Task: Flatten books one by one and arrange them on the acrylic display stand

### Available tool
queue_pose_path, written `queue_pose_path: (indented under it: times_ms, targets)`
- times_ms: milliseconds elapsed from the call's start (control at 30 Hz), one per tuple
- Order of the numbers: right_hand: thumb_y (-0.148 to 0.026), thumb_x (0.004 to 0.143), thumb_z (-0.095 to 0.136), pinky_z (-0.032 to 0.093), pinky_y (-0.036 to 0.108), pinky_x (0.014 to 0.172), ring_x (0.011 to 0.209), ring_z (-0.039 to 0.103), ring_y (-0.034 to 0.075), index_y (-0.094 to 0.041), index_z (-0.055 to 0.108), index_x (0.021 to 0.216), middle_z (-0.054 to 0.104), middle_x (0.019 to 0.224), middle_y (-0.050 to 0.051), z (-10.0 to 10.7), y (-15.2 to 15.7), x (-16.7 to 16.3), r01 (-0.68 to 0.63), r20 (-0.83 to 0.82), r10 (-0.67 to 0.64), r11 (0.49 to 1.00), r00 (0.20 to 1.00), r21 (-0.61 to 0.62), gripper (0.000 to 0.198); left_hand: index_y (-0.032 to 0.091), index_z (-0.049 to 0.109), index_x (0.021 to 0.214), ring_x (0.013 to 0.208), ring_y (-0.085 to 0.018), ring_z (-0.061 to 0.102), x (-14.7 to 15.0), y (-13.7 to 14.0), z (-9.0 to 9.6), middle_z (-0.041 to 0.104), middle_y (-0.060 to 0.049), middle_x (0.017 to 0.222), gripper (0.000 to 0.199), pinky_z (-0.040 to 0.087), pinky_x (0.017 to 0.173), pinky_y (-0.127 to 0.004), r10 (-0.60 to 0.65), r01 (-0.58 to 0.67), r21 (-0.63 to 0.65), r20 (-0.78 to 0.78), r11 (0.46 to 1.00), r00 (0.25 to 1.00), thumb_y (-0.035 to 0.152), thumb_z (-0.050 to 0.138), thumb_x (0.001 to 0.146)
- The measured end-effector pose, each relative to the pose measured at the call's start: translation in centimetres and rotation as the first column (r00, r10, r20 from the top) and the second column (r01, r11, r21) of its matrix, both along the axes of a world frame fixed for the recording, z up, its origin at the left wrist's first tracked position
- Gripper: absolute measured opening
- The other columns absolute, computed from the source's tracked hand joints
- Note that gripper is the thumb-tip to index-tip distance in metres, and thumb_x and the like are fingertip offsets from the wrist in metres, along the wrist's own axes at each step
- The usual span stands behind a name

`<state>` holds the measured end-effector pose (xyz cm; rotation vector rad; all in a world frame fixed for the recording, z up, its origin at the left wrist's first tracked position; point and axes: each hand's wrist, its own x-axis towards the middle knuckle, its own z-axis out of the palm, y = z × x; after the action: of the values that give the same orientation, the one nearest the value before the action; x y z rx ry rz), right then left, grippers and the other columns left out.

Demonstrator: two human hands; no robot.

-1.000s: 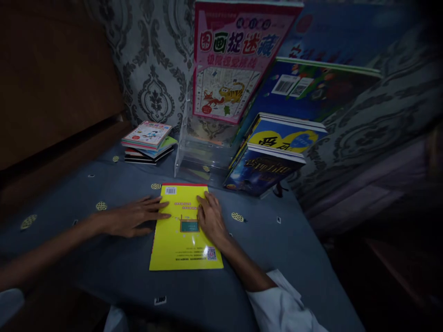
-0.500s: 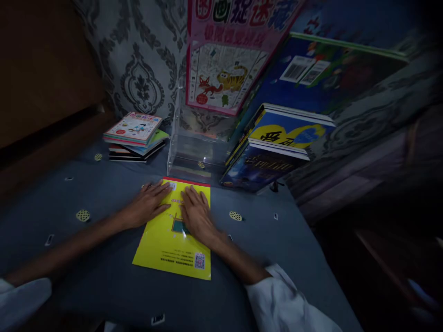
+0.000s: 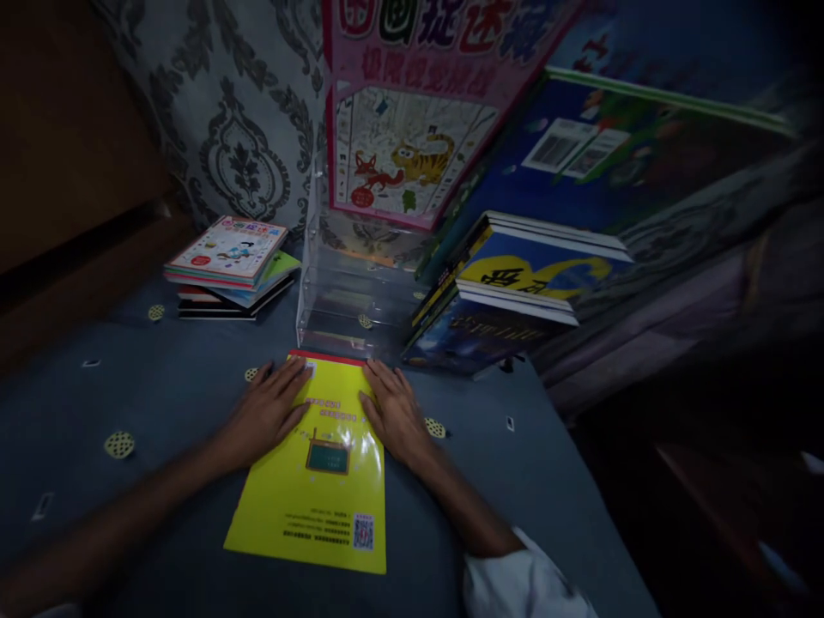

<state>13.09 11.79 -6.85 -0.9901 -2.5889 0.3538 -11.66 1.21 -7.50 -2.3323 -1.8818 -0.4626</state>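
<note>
Book (image 3: 312,506), bright yellow, lies flat before me on a dark table (image 3: 489,489), a QR code (image 3: 364,532) by its near right corner and a drawn blackboard (image 3: 328,457) around its middle. My white sleeve (image 3: 524,584) shows at lower right. My left hand (image 3: 267,416) rests over the far left part of the cover, fingers extended; my right hand (image 3: 399,416) lies along the right edge, its thumb and fingertips at the cover — neither hand clenched, neither grasping. A red strip (image 3: 328,357) marks the book's far edge, just beside the foot of a clear stand (image 3: 309,292). Near the stand's left side sits a stack (image 3: 225,266) of books, a white cover uppermost. On the right, dark blue books (image 3: 502,330) stand tilted in its lower rows, and above them a larger blue book (image 3: 560,172) with a barcode label. A pink book (image 3: 412,146) — fox and tiger on its cover — is propped higher up. Patterned wall (image 3: 245,163) behind.
</note>
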Motion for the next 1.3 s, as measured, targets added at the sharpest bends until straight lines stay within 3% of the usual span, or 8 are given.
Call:
queue_pose_path:
  times_ms: [267, 467, 800, 933, 1100, 1300]
  targets:
    - [-0.027, 0.099, 0.044, 0.03, 0.049, 0.119, 0.144, 0.042, 0.025, -0.015, 0.053, 0.142, 0.049, 0.152, 0.014, -0.4, -1.2, -0.1, 0.099, -0.032, -0.099, 0.995, 0.995, -0.003, 0.046, 0.016, 0.044, 0.146, 0.149, -0.03, 0.031, -0.3, 0.2, 0.7, 0.037, -0.015, 0.159, 0.053, 0.028, 0.117, -0.054, 0.014, -0.011, -0.103, 0.025, 0.995, 1.0, 0.045, 0.03, 0.103]
    - [-0.026, 0.098, 0.046, 0.03, 0.047, 0.119, 0.142, 0.044, 0.025, -0.013, 0.055, 0.14, 0.05, 0.151, 0.016, -0.3, -1.5, 0.0, 0.117, -0.028, -0.118, 0.993, 0.993, -0.015, 0.045, 0.014, 0.044, 0.146, 0.149, -0.032, 0.029, -0.5, 0.3, 1.0, 0.036, -0.018, 0.159, 0.053, 0.026, 0.117, -0.055, 0.026, -0.027, -0.146, -0.013, 0.989, 1.0, 0.043, 0.035, 0.102]
    - [-0.026, 0.098, 0.045, 0.032, 0.049, 0.118, 0.142, 0.045, 0.025, -0.012, 0.054, 0.14, 0.051, 0.15, 0.018, -0.5, -1.0, 0.3, 0.084, -0.024, -0.084, 0.996, 0.996, 0.015, 0.045, 0.012, 0.053, 0.137, 0.138, -0.033, 0.046, -0.6, 0.9, 2.1, 0.05, -0.019, 0.147, 0.05, 0.032, 0.116, -0.051, -0.045, 0.038, -0.068, -0.103, 0.997, 0.994, 0.044, 0.04, 0.1]
    - [-0.026, 0.097, 0.046, 0.032, 0.049, 0.118, 0.141, 0.045, 0.026, -0.011, 0.055, 0.139, 0.051, 0.15, 0.018, -0.8, -0.9, 0.4, 0.078, -0.043, -0.077, 0.997, 0.996, 0.022, 0.045, 0.011, 0.053, 0.136, 0.135, -0.032, 0.047, -0.7, 1.0, 2.2, 0.05, -0.02, 0.145, 0.052, 0.037, 0.114, -0.046, -0.059, 0.056, -0.059, -0.041, 0.997, 0.997, 0.046, 0.039, 0.1]
    - [-0.025, 0.096, 0.049, 0.038, 0.047, 0.114, 0.134, 0.052, 0.026, -0.013, 0.062, 0.132, 0.058, 0.143, 0.017, -0.7, -0.7, 0.5, 0.055, -0.097, -0.05, 0.997, 0.994, 0.051, 0.04, 0.014, 0.048, 0.138, 0.135, -0.031, 0.046, -0.8, 1.0, 1.4, 0.049, -0.018, 0.146, 0.052, 0.039, 0.112, -0.047, -0.011, 0.012, -0.043, 0.033, 0.999, 0.999, 0.048, 0.039, 0.1]
    - [-0.02, 0.093, 0.05, 0.046, 0.042, 0.106, 0.122, 0.059, 0.025, -0.014, 0.068, 0.123, 0.067, 0.129, 0.015, -0.4, -0.8, 0.6, 0.036, -0.178, -0.028, 0.999, 0.984, 0.041, 0.035, 0.013, 0.049, 0.136, 0.132, -0.032, 0.049, -0.5, 1.0, 1.3, 0.054, -0.018, 0.14, 0.051, 0.036, 0.113, -0.048, 0.02, -0.021, -0.017, -0.046, 1.0, 0.999, 0.048, 0.041, 0.099]
